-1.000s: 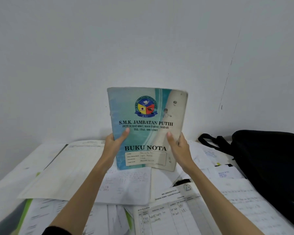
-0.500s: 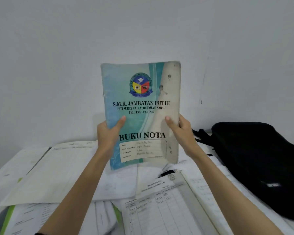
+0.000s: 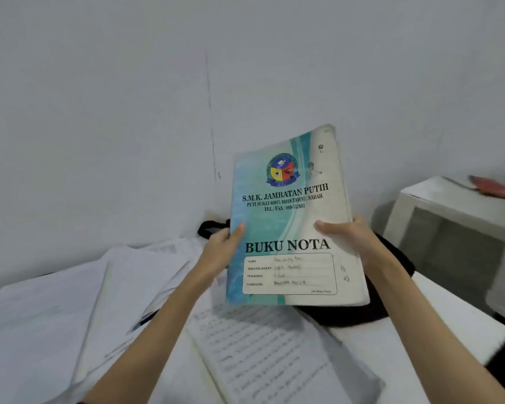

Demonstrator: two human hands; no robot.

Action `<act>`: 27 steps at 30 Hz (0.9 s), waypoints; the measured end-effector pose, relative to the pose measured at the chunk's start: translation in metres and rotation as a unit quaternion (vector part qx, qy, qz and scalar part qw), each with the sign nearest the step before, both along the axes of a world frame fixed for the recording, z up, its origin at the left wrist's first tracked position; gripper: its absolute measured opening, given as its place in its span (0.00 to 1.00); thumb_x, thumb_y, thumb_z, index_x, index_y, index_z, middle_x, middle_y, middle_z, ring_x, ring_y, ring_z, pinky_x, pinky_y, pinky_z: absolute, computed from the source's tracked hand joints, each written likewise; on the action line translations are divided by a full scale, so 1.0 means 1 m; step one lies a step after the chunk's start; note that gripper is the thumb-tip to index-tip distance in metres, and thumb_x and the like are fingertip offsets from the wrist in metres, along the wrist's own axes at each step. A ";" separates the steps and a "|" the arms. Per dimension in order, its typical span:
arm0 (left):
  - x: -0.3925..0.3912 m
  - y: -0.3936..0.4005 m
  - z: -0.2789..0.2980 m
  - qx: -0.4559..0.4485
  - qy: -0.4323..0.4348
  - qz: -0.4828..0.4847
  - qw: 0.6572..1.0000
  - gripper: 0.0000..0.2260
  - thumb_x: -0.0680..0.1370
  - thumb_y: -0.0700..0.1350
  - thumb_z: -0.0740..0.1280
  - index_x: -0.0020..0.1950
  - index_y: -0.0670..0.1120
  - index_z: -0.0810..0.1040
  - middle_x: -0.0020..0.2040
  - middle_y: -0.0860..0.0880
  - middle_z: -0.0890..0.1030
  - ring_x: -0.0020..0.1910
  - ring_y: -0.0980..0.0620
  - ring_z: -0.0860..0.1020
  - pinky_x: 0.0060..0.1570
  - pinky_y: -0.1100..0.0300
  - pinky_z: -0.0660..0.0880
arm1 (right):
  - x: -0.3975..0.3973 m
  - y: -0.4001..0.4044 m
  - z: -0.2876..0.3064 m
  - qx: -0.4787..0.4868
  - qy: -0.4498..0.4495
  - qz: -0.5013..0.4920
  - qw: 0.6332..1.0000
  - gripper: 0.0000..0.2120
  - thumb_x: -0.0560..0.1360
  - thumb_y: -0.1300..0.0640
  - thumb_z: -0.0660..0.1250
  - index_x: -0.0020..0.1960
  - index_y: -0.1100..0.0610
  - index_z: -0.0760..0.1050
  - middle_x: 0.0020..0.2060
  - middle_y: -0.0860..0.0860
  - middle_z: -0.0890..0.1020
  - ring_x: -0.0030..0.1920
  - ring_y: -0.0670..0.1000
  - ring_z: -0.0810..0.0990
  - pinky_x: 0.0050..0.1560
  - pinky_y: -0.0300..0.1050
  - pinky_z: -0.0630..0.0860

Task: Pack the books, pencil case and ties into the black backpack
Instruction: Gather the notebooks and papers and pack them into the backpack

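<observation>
Both hands up w/ one notebook (image 3: 292, 228), cover toward me: teal and cream, school crest near the top, "S.M.K. JAMBATAN PUTIH" and "BUKU NOTA" in black, a handwritten name label below. I see the notebook held upright in the air, top tilted a bit to the right, above the table (image 3: 438, 330) and in front of the black backpack (image 3: 391, 258).

Left hand (image 3: 219, 252) grips the notebook's left edge about halfway up, thumb pressed flat on the cover, other fingers curled behind it and out of sight. Right hand (image 3: 353, 237) grips the right edge at about the same height, thumb laid across the cream part of the cover, remaining fingers wrapped round the page edges; how they sit at the back I cannot tell.

The backpack lies on the white table right behind and under the notebook, mostly hidden by it; one strap (image 3: 210, 228) sticks out at the left, near the wall (image 3: 129, 126). Open books and loose papers (image 3: 260, 354) w/ handwriting cover the table's left and near side, overlapping each other; an open lined page lies just below the notebook.

At right, apart from the table, a white stand (image 3: 449, 205) w/ a blurred red item (image 3: 493, 186) on top. Pencil case and ties: not seen from this angle.
</observation>
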State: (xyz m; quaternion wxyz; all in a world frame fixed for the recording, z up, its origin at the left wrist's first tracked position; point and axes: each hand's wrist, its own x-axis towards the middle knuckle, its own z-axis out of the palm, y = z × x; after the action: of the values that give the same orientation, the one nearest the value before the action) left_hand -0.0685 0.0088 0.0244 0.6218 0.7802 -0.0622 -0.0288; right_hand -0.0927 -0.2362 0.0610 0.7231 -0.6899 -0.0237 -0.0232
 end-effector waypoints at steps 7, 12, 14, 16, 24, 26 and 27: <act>-0.004 -0.117 -0.052 0.199 -0.059 -0.233 0.950 0.42 0.71 0.59 0.71 0.73 0.63 0.43 0.68 0.69 0.61 0.69 0.64 0.62 0.68 0.66 0.61 | 0.021 -0.134 -0.008 0.008 0.021 -0.122 0.992 0.21 0.67 0.66 0.73 0.59 0.65 0.76 0.49 0.62 0.83 0.48 0.62 0.83 0.53 0.58 0.79; 0.007 -0.166 -0.078 0.407 -0.047 -0.190 0.892 0.54 0.69 0.57 0.73 0.76 0.53 0.32 0.71 0.59 0.66 0.70 0.56 0.66 0.75 0.45 0.46 | 0.042 -0.189 -0.012 -0.036 0.039 -0.106 0.993 0.13 0.71 0.67 0.70 0.55 0.65 0.77 0.44 0.60 0.84 0.38 0.54 0.85 0.35 0.43 0.81; 0.014 -0.172 -0.076 0.424 -0.073 -0.133 0.893 0.35 0.75 0.56 0.68 0.77 0.56 0.54 0.63 0.55 0.77 0.63 0.55 0.74 0.71 0.50 0.61 | 0.053 -0.201 -0.015 -0.032 0.045 -0.087 0.995 0.15 0.70 0.67 0.71 0.57 0.65 0.77 0.45 0.60 0.84 0.42 0.58 0.85 0.41 0.48 0.82; 0.026 -0.166 -0.066 0.427 -0.070 -0.105 0.896 0.15 0.77 0.55 0.65 0.64 0.57 0.76 0.53 0.54 0.83 0.52 0.55 0.79 0.59 0.58 0.72 | 0.060 -0.203 -0.018 -0.007 0.058 -0.073 0.996 0.16 0.70 0.67 0.71 0.57 0.65 0.77 0.45 0.61 0.84 0.45 0.61 0.84 0.47 0.55 0.81; 0.083 -0.128 -0.041 -0.133 0.161 0.243 0.947 0.13 0.79 0.39 0.63 0.62 0.35 0.73 0.52 0.41 0.78 0.49 0.44 0.77 0.50 0.54 0.73 | 0.073 -0.206 -0.017 0.086 0.059 -0.049 0.993 0.07 0.72 0.70 0.66 0.49 0.64 0.78 0.32 0.55 0.85 0.30 0.53 0.84 0.27 0.42 0.79; 0.096 -0.126 -0.028 -0.204 0.148 0.298 0.921 0.13 0.78 0.36 0.62 0.62 0.34 0.73 0.47 0.42 0.78 0.44 0.45 0.76 0.46 0.54 0.73 | 0.070 -0.205 -0.021 0.075 0.072 -0.043 0.994 0.07 0.72 0.70 0.66 0.48 0.63 0.77 0.31 0.55 0.84 0.29 0.53 0.84 0.26 0.42 0.78; 0.100 -0.127 -0.020 -0.221 0.138 0.319 0.911 0.13 0.78 0.35 0.62 0.62 0.34 0.73 0.47 0.41 0.78 0.41 0.46 0.76 0.45 0.54 0.72 | 0.069 -0.205 -0.023 0.068 0.076 -0.047 0.994 0.07 0.72 0.71 0.66 0.48 0.63 0.77 0.31 0.55 0.84 0.29 0.53 0.84 0.26 0.42 0.78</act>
State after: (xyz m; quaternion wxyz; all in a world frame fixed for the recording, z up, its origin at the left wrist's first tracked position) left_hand 0.0318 -0.1177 0.0039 0.7568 0.5892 0.2720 0.0781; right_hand -0.0240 -0.4416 0.0380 0.7664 -0.6390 0.0655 -0.0063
